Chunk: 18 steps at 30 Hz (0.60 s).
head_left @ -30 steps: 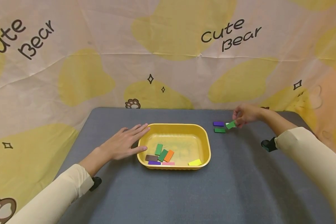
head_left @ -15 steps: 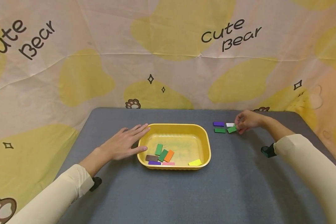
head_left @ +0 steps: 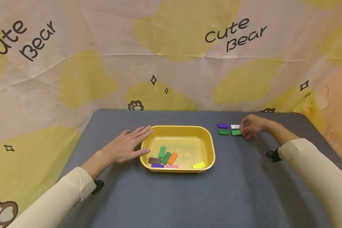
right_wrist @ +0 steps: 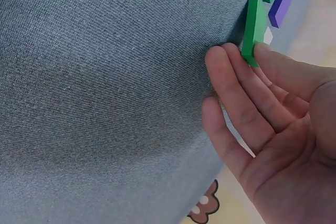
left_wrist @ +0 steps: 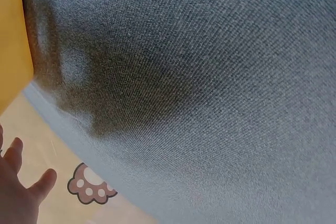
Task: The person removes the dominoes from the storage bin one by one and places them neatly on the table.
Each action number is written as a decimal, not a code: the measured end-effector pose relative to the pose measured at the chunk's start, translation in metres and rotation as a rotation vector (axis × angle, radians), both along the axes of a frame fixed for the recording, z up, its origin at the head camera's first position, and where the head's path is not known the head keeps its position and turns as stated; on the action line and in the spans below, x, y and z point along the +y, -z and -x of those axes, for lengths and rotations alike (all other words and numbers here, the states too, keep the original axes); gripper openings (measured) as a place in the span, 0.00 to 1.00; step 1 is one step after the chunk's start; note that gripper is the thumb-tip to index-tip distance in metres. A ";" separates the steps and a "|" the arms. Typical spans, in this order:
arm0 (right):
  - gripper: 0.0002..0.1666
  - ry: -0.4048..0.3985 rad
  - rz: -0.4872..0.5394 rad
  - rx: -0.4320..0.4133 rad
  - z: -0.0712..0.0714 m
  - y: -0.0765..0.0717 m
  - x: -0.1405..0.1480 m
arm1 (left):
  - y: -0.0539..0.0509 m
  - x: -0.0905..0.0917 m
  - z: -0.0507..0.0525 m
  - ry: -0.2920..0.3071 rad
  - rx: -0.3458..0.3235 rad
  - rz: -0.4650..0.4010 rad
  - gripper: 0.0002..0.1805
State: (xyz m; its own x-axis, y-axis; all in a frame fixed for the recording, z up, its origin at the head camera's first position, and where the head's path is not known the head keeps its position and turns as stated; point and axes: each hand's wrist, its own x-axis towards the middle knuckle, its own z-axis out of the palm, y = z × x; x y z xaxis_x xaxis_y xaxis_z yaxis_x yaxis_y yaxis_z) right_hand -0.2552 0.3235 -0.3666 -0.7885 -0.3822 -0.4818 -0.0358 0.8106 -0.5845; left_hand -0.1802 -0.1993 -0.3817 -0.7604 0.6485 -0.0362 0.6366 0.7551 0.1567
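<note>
My right hand (head_left: 253, 125) pinches the near end of a light green block (head_left: 236, 132) at the table's right rear. In the right wrist view the thumb and fingers of the hand (right_wrist: 273, 114) hold one end of the green block (right_wrist: 253, 30), which looks slightly tilted. Beside it lie a dark green block (head_left: 224, 132), a purple block (head_left: 223, 125) and a white block (head_left: 235, 126), partly hidden by the fingers. My left hand (head_left: 128, 145), fingers spread, rests at the left rim of a yellow tray (head_left: 178, 170); in the left wrist view only part of that hand (left_wrist: 21, 187) shows.
Inside the tray lie green blocks (head_left: 162, 152), an orange block (head_left: 172, 158), a brown block (head_left: 155, 161), a purple block (head_left: 157, 165), a pink block (head_left: 171, 166) and a yellow block (head_left: 199, 165). A printed cloth (head_left: 171, 69) hangs behind the grey table (head_left: 176, 199).
The light green block has moved off the white block toward the near side, then turned to lie in line with the dark green one. My left hand has stayed put.
</note>
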 end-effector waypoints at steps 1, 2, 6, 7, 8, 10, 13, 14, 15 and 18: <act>0.07 -0.002 -0.007 -0.001 0.000 0.000 0.000 | 0.000 0.000 0.000 0.003 0.004 -0.002 0.45; 0.07 -0.003 -0.013 -0.001 -0.001 -0.001 0.000 | 0.000 0.000 0.000 0.006 0.007 -0.004 0.44; 0.07 -0.008 -0.025 0.003 -0.002 -0.003 -0.001 | 0.000 0.000 0.001 0.010 0.010 -0.008 0.44; 0.07 -0.009 -0.028 0.005 -0.002 -0.004 -0.001 | 0.000 0.000 0.001 0.009 0.009 -0.007 0.44; 0.08 -0.010 -0.029 0.006 -0.003 -0.004 -0.001 | 0.000 0.000 0.001 0.008 0.008 -0.006 0.44; 0.08 -0.012 -0.030 0.007 -0.003 -0.005 -0.001 | 0.000 0.000 0.001 0.006 0.008 -0.005 0.44; 0.09 -0.018 -0.033 0.006 -0.002 -0.004 -0.001 | 0.000 0.000 0.001 0.004 0.005 -0.003 0.44; 0.09 -0.019 -0.036 0.004 -0.001 -0.004 -0.001 | 0.000 0.000 0.001 0.004 0.004 -0.004 0.44; 0.09 -0.019 -0.037 0.002 -0.001 -0.004 -0.001 | 0.000 0.000 0.001 0.003 0.003 -0.003 0.44; 0.11 -0.018 -0.044 0.000 -0.001 -0.004 -0.001 | -0.001 0.000 0.001 0.003 0.002 -0.003 0.44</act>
State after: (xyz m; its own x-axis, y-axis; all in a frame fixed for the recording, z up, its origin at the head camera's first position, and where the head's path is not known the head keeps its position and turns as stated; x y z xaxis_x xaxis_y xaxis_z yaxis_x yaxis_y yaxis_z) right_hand -0.2544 0.3227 -0.3630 -0.7818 -0.3751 -0.4982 -0.0510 0.8346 -0.5484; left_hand -0.1808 -0.1991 -0.3810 -0.7582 0.6512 -0.0330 0.6394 0.7525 0.1580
